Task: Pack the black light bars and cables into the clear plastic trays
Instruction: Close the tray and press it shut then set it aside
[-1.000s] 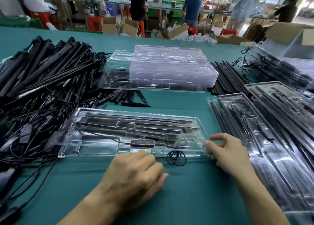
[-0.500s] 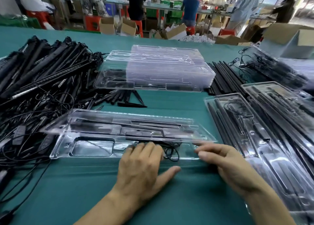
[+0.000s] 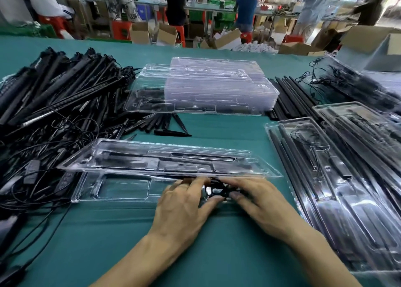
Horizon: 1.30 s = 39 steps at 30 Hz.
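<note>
A clear plastic tray (image 3: 121, 189) lies in front of me on the green table, its hinged lid (image 3: 256, 169) raised a little over black light bars (image 3: 134, 154) lying in its slots. At its near edge sits a small black cable coil (image 3: 213, 190). My left hand (image 3: 184, 204) rests its fingers on the tray edge, thumb against the coil. My right hand (image 3: 260, 202) pinches the coil from the right.
A big tangle of black light bars and cables (image 3: 54, 96) fills the left. A stack of empty clear trays (image 3: 201, 87) stands behind. Loose black bars (image 3: 290, 96) and packed trays (image 3: 338, 200) lie to the right. People work at benches beyond the table.
The tray lid has lifted up from flat. My right hand moved left from the tray's right corner to the cable coil. My left hand slid forward to the tray edge.
</note>
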Available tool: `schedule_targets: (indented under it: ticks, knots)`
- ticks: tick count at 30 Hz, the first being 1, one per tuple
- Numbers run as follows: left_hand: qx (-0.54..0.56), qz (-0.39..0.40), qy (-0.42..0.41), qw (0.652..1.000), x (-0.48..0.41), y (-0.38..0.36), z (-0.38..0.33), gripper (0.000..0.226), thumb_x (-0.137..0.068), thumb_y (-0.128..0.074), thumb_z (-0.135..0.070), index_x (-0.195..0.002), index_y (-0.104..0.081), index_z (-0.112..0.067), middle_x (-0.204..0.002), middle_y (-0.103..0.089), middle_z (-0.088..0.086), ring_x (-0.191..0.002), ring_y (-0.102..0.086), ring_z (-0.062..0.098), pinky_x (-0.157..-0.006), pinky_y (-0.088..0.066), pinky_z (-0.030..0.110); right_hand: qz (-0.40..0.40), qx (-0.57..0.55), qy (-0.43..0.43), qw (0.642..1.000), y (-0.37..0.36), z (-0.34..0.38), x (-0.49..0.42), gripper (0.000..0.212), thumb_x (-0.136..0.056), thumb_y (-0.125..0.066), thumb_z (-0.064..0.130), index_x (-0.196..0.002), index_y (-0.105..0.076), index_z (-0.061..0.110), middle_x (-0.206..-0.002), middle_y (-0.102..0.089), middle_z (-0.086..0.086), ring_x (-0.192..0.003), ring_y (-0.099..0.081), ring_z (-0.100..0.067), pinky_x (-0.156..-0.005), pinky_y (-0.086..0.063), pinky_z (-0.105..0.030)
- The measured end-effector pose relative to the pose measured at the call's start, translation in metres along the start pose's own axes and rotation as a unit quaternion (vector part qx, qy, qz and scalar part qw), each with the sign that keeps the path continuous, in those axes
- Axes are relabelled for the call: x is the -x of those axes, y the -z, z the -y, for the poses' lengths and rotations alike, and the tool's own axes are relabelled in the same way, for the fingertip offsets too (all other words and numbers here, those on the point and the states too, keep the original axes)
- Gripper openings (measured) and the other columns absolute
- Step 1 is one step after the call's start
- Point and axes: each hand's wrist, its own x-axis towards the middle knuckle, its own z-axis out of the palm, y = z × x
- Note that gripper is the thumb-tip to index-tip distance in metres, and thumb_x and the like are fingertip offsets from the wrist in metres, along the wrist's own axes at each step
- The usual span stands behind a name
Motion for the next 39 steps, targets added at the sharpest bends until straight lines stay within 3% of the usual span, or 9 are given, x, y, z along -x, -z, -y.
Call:
schedule_targets:
  ticks: [7,11,15,21,26,30,33,36,39]
  knots:
    - [-0.026,0.017,-0.006,0.999,0.0,0.003,-0.004,0.041,-0.097,-0.039,-0.06,-0.125,-0.062,-0.042,-0.114,-0.068,-0.01,-0.111,-0.059,0.016,-0.098,-0.039,0.03,-0.061,0.01,-0.065,0.996,-0.006,0.0,0.001,0.016,-0.088,-0.07,0.028,-0.103,-0.073,0.034,-0.083,-0.068,0.019,-0.085,-0.062,-0.008,-0.081,-0.051,-0.032]
    - [-0.116,0.044,-0.039,0.991,-0.003,0.004,-0.007,0.043,-0.1,-0.032,-0.056,-0.129,-0.06,-0.04,-0.118,-0.062,-0.006,-0.109,-0.06,0.021,-0.096,-0.044,0.037,-0.047,0.045,-0.069,0.995,-0.004,0.006,0.003,0.013,-0.09,-0.066,0.022,-0.097,-0.073,0.03,-0.09,-0.06,0.015,-0.093,-0.056,-0.011,-0.085,-0.046,-0.029]
    - [-0.189,-0.021,-0.145,0.971,0.005,0.005,-0.006,0.046,-0.09,-0.04,-0.048,-0.107,-0.074,-0.023,-0.091,-0.064,0.0,-0.08,-0.063,0.025,-0.065,-0.054,0.039,-0.037,0.073,-0.071,0.994,-0.004,0.012,0.015,0.025,-0.089,-0.058,0.026,-0.108,-0.073,0.03,-0.096,-0.053,0.015,-0.098,-0.052,-0.008,-0.089,-0.036,-0.015]
    - [-0.134,-0.164,-0.285,0.935,0.013,0.003,-0.004,0.014,-0.085,-0.063,-0.029,-0.089,-0.073,-0.02,-0.094,-0.068,-0.003,-0.09,-0.065,0.023,-0.08,-0.05,0.037,-0.071,0.083,-0.064,0.992,-0.009,0.017,0.024,0.028,-0.085,-0.065,0.032,-0.111,-0.073,0.025,-0.095,-0.062,0.006,-0.093,-0.058,-0.018,-0.09,-0.041,-0.025]
    - [-0.161,-0.081,-0.212,0.961,0.008,0.007,0.005,0.053,-0.087,-0.05,-0.049,-0.123,-0.07,-0.015,-0.133,-0.063,0.008,-0.123,-0.06,0.026,-0.103,-0.047,0.045,-0.071,0.07,-0.071,0.992,-0.01,0.017,0.028,0.031,-0.087,-0.061,0.037,-0.114,-0.07,0.027,-0.1,-0.061,0.009,-0.099,-0.054,-0.015,-0.093,-0.042,-0.027]
    - [-0.166,-0.099,-0.093,0.977,0.001,0.024,0.018,0.058,-0.095,-0.039,-0.046,-0.134,-0.061,-0.008,-0.134,-0.061,0.012,-0.127,-0.055,0.03,-0.11,-0.036,0.05,-0.081,0.07,-0.088,0.99,-0.012,0.02,0.019,0.019,-0.094,-0.058,0.04,-0.105,-0.069,0.029,-0.098,-0.062,0.012,-0.099,-0.051,-0.016,-0.093,-0.041,-0.032]
    - [-0.181,-0.086,-0.048,0.979,-0.007,0.037,0.031,0.047,-0.098,-0.04,-0.039,-0.127,-0.066,-0.012,-0.118,-0.069,0.007,-0.112,-0.061,0.03,-0.105,-0.038,0.044,-0.098,0.079,-0.106,0.986,-0.016,0.023,0.011,0.018,-0.095,-0.057,0.039,-0.099,-0.069,0.026,-0.091,-0.064,0.01,-0.093,-0.052,-0.018,-0.088,-0.043,-0.034]
    - [-0.154,-0.088,-0.054,0.983,-0.01,0.041,0.041,0.025,-0.096,-0.062,-0.028,-0.117,-0.071,-0.017,-0.111,-0.072,0.006,-0.106,-0.065,0.032,-0.096,-0.041,0.042,-0.112,0.068,-0.144,0.981,-0.016,0.022,0.006,0.018,-0.092,-0.061,0.044,-0.088,-0.07,0.029,-0.082,-0.061,0.013,-0.088,-0.052,-0.017,-0.083,-0.043,-0.034]
    - [-0.117,-0.079,-0.084,0.986,-0.014,0.042,0.046,0.025,-0.081,-0.08,-0.023,-0.103,-0.07,-0.018,-0.103,-0.069,0.0,-0.098,-0.063,0.027,-0.089,-0.047,0.042,-0.124,0.057,-0.175,0.975,-0.02,0.024,0.0,0.022,-0.087,-0.064,0.05,-0.077,-0.065,0.03,-0.075,-0.055,0.014,-0.085,-0.052,-0.015,-0.081,-0.042,-0.033]
